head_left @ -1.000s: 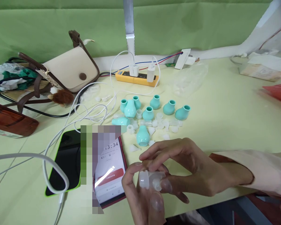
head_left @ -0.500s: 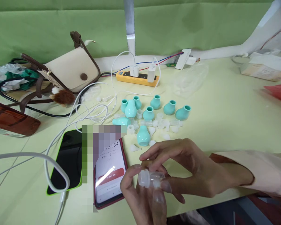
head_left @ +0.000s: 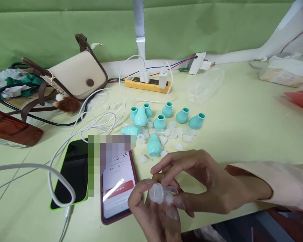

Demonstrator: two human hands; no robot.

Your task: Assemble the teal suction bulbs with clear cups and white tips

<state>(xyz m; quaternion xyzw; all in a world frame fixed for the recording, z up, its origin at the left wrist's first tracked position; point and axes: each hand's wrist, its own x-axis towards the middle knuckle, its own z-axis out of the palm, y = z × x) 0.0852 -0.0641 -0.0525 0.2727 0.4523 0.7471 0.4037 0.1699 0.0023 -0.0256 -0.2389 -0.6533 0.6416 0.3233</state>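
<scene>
A small clear plastic tube with a flanged end (head_left: 157, 194) is held between my two hands, near the table's front edge. My left hand (head_left: 147, 213) grips it from below and the left, its thumb under the tube. From the right, my right hand (head_left: 204, 181) pinches the tube's other end with the thumb; part of that end is covered. Beyond the fingers lie several mint-green rubber bulbs (head_left: 154, 146), some upright with open necks. Among them are scattered translucent plastic pieces (head_left: 173, 133), including small cones and rings.
To the left lie a phone with a lit screen (head_left: 118, 195) and a green-edged dark phone (head_left: 73, 168), with a white cable (head_left: 58, 174) across. Further back are a cream handbag (head_left: 73, 74), a yellow power strip (head_left: 147, 84) and a tissue pack (head_left: 285, 72).
The clear tube has turned slightly, its flanged end now facing more toward me. My left thumb and fingers have shifted a little; both hands keep their hold.
</scene>
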